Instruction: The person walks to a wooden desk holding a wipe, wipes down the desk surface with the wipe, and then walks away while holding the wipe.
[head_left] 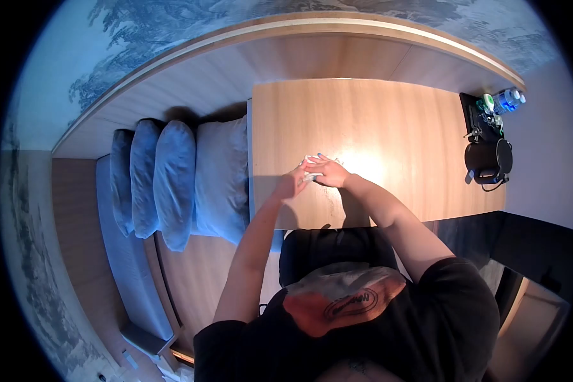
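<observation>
Both hands meet over the wooden tabletop (388, 121), left of its middle. A crumpled white tissue or cloth (311, 177) is between them. My left hand (291, 182) has its fingers closed on the left side of the white piece. My right hand (328, 172) lies across it from the right, fingers together and partly over the left fingertips. Small marks or wet spots show on the wood beside the hands. The white piece is partly hidden under the fingers.
Grey pillows (223, 165) stand left of the table. At its right end are a black kettle (484, 160), a dark tray (470, 114) with small items, and plastic bottles (507, 100). A black chair seat (337, 245) is below the front edge.
</observation>
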`<state>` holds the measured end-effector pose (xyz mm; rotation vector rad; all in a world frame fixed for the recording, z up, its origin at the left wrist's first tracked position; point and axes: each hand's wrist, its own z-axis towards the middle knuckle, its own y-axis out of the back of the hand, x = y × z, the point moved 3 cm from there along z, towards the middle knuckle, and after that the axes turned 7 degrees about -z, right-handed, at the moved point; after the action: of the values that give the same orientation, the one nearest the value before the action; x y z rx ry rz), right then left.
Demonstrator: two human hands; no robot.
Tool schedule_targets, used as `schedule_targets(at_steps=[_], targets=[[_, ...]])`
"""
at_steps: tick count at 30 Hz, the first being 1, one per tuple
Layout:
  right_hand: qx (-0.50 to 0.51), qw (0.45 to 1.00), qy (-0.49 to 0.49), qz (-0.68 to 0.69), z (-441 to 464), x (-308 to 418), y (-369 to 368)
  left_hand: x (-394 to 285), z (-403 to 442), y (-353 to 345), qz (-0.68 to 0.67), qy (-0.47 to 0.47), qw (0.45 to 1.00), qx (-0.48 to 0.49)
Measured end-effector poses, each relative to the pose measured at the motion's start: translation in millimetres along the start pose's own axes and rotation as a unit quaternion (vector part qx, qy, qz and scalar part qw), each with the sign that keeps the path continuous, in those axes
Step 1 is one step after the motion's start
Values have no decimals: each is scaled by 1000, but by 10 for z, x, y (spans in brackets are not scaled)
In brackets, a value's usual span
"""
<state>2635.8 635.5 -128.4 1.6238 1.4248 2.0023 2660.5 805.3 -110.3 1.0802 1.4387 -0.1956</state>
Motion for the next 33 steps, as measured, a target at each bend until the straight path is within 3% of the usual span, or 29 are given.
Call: schedule_targets(at_steps=[3, 5, 7, 11, 12, 15, 18, 21, 24, 27, 28, 30, 33], targets=[[1, 990, -126, 69, 93, -85, 83, -182, 194, 167, -19, -15, 1000, 19], [40, 903, -263, 339, 127, -210, 205, -368, 339, 314, 29, -31, 999, -20], [-9, 873, -271, 404, 149, -203, 455, -524, 503, 435, 52, -41, 997, -44], [-76, 872, -259, 409, 174, -331, 826, -852, 839, 476, 74, -76, 992, -73], [-99, 906, -247, 330, 154, -340, 950, -926, 912, 477, 87, -93, 988, -82], [-51, 934, -312, 164, 55, -241, 1360, -1016, 1177, 397, 106, -92, 987, -83], [-88, 972, -218, -9, -10, -427, 1457, -1125, 1419, 278, 120, -115, 983, -82], [-190, 969, -158, -8, -98, -673, 1379, -1127, 1620, 144, 142, -142, 976, -88], [-150, 972, -168, -62, -157, -856, 1268, -986, 1785, -4, 161, -80, 983, -34], [-141, 971, -172, -93, -218, -963, 1102, -773, 1878, -158, 175, -84, 981, -1], [-110, 974, -176, -92, -237, -1005, 1036, -698, 1856, -200, 150, -88, 985, -13], [-146, 971, -151, -111, -286, -1028, 982, -623, 1803, -279, 96, -95, 990, -37], [-144, 968, -150, -141, -345, -1028, 938, -544, 1723, -356, 87, -1, 995, -47]])
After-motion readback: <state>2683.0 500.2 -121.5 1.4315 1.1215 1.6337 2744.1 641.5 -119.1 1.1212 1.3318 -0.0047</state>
